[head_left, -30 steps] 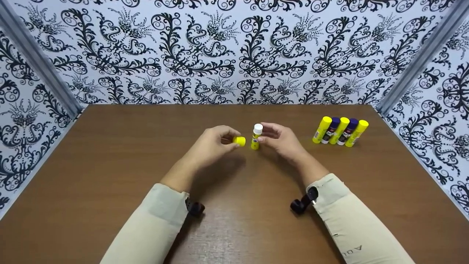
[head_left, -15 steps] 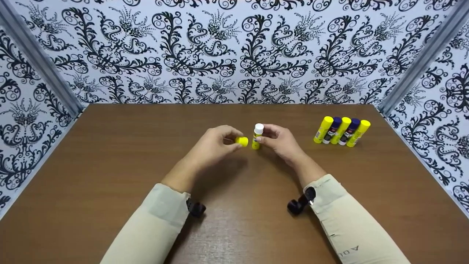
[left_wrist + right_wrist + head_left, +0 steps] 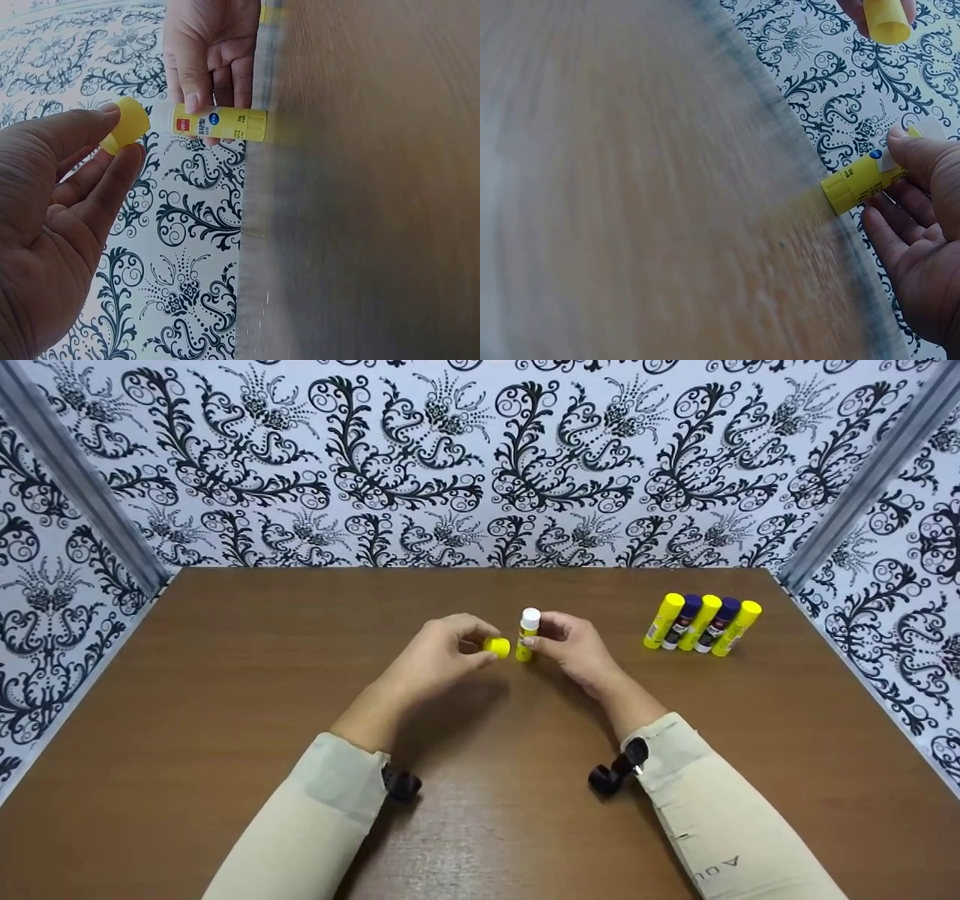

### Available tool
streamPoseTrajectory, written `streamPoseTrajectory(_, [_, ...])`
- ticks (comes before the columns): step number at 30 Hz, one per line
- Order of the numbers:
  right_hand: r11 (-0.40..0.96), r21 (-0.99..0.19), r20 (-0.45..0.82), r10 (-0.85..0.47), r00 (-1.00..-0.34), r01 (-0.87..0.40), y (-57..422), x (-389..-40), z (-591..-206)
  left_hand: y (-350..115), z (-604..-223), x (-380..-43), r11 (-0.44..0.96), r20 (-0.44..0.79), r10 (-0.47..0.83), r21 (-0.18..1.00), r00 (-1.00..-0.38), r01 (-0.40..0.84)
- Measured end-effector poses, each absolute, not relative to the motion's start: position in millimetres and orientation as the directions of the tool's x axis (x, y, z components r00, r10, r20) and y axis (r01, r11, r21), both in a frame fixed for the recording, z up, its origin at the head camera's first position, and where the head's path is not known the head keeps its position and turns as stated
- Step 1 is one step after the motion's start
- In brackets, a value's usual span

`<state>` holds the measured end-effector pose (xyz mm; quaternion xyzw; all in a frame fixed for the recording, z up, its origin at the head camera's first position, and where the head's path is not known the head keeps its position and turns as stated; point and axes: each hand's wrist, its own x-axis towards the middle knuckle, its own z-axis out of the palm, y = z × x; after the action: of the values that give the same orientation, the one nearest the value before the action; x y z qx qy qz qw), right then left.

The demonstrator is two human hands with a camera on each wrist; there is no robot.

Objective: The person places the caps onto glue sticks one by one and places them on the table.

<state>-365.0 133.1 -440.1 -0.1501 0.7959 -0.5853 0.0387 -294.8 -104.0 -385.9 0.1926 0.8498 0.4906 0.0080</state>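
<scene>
Between thumb and fingers my left hand (image 3: 442, 654) pinches a yellow glue stick cap (image 3: 496, 647), held above the table. In the right wrist view the hollow open end of the cap (image 3: 889, 31) shows. My right hand (image 3: 576, 651) grips an uncapped glue stick (image 3: 524, 649), upright, with its white top bare and its base close to the table. The cap is just left of the stick, a small gap apart. In the left wrist view the label of the glue stick (image 3: 217, 124) carries a red mark and a blue oval.
On the right of the brown table (image 3: 300, 697) several capped glue sticks (image 3: 700, 624) stand upright in a tight row, yellow alternating with dark purple-capped ones. A patterned wall (image 3: 450, 472) rises along the back edge, with more at both sides.
My left hand has brought the cap slightly right, nearer the glue stick. My right hand keeps its grip and has hardly moved. The view has shifted slightly.
</scene>
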Motion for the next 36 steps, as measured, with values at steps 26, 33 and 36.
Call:
streamPoseTrajectory(26, [0.281, -0.935, 0.141, -0.262, -0.955, -0.216, 133, -361, -437, -103, -386, -295, 0.447, 0.182, 0.360, 0.827, -0.915, 0.341])
streamPoseTrajectory(33, [0.272, -0.941, 0.134, -0.242, -0.961, -0.200, 139, -360, -437, -103, -386, -294, 0.450, 0.169, 0.346, 0.833, -0.923, 0.322])
streamPoseTrajectory(36, [0.268, -0.943, 0.136, -0.232, -0.963, -0.198, 143, -359, -438, -103, -385, -294, 0.452, 0.159, 0.337, 0.837, -0.928, 0.307])
